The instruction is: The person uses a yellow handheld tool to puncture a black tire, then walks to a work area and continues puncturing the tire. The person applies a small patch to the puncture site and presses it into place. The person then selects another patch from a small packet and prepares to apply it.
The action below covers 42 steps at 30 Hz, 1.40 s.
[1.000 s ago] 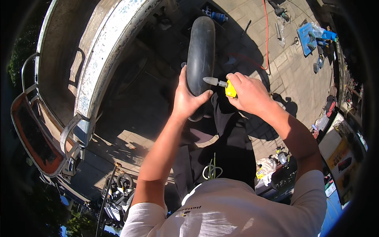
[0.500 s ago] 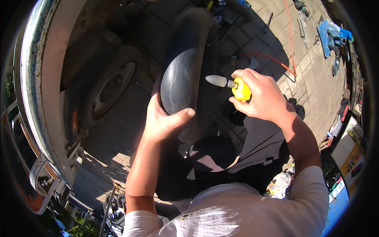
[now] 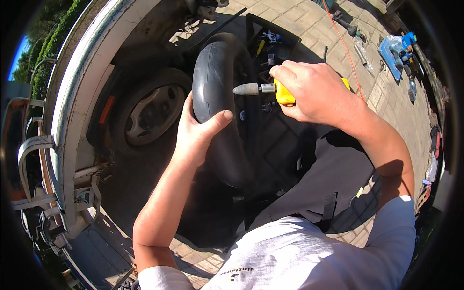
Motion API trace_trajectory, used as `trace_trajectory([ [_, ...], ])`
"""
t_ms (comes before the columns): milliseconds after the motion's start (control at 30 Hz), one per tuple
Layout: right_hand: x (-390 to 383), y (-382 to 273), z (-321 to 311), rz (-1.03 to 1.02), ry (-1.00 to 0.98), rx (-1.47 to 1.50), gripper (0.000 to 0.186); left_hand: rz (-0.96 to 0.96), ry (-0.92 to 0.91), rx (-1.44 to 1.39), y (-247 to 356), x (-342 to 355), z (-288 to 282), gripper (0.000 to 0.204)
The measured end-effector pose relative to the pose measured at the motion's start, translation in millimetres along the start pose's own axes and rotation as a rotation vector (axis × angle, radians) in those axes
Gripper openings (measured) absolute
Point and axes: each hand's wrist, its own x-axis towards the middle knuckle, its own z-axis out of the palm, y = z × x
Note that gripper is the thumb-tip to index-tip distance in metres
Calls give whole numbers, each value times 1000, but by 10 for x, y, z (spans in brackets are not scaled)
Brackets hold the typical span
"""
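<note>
The left hand (image 3: pixel 198 133) clasps the black inner tube (image 3: pixel 217 96), upright at centre near a vehicle wheel (image 3: pixel 152 113). To its right, the right hand (image 3: pixel 314 92) grips a yellow-handled grinding tool (image 3: pixel 263 88), tip just beside the rubber.

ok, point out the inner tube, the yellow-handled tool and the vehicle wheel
inner tube (image 3: pixel 212 72): head view, upper outer curve.
yellow-handled tool (image 3: pixel 284 94): head view, yellow handle just ahead of the fingers.
vehicle wheel (image 3: pixel 151 116): head view, metal hub.

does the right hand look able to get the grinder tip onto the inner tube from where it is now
Probably yes. The right hand holds the yellow rotary tool with its cone-shaped stone tip aimed at the black inner tube, nothing between them. The left hand grips the tube lower down, clear of the tip.
</note>
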Motion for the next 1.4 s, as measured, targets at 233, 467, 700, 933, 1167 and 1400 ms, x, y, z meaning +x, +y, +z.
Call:
trace_trajectory([
  [233, -148, -152, 209, -90, -2, -58, 31, -68, 1, 19, -345, -237, 24, 113],
  [467, -339, -117, 388, -85, -43, -28, 31, -57, 11, 12, -639, -357, 204, 118],
  [700, -311, -138, 416, -127, -115, 69, 32, -81, 8, 40, -631, -311, 199, 116],
  [933, -262, -89, 422, -137, -128, 167, 29, -27, -83, -151, -657, -288, 262, 108],
  [1167, -165, -162, 342, -90, -86, 138, 34, 228, -34, 10, -609, -370, 256, 72],
  [1400, -68, -206, 227, -88, -31, 131, 35, 263, 49, 10, -512, -482, 149, 80],
])
